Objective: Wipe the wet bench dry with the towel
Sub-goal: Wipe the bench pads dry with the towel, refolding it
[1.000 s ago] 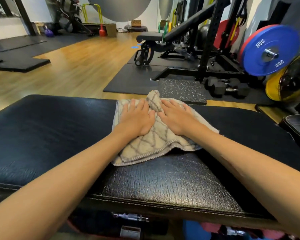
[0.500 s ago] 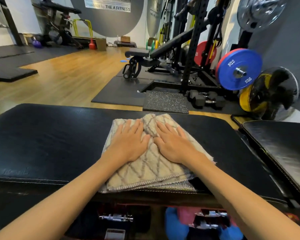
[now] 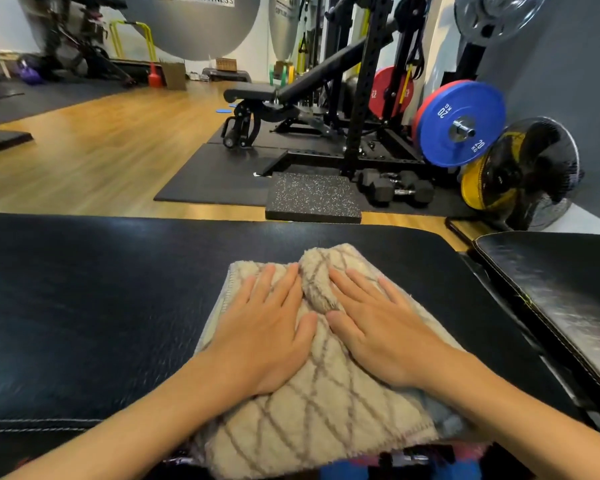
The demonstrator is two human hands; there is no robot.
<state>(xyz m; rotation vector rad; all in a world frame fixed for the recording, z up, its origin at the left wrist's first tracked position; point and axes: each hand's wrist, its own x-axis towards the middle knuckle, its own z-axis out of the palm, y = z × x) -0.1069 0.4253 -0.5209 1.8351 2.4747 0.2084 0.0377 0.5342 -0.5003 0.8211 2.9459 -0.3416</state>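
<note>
step: wiping | towel (image 3: 326,403) at tabletop (image 3: 84,306) near edge, overhanging | left hand (image 3: 267,334), right hand (image 3: 381,334) flat on it, fingers spread, gripping nothing | next: we judge a push outward over unwiped stretches

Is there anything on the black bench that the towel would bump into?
Nothing visible. Both the left hand and right hand press flat on the towel, and the bench around it shows only bare black padding.

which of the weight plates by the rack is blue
The 20 kg plate on the bar end, nearest the fan. The plate behind it on the rack is red, marked 25.
</note>
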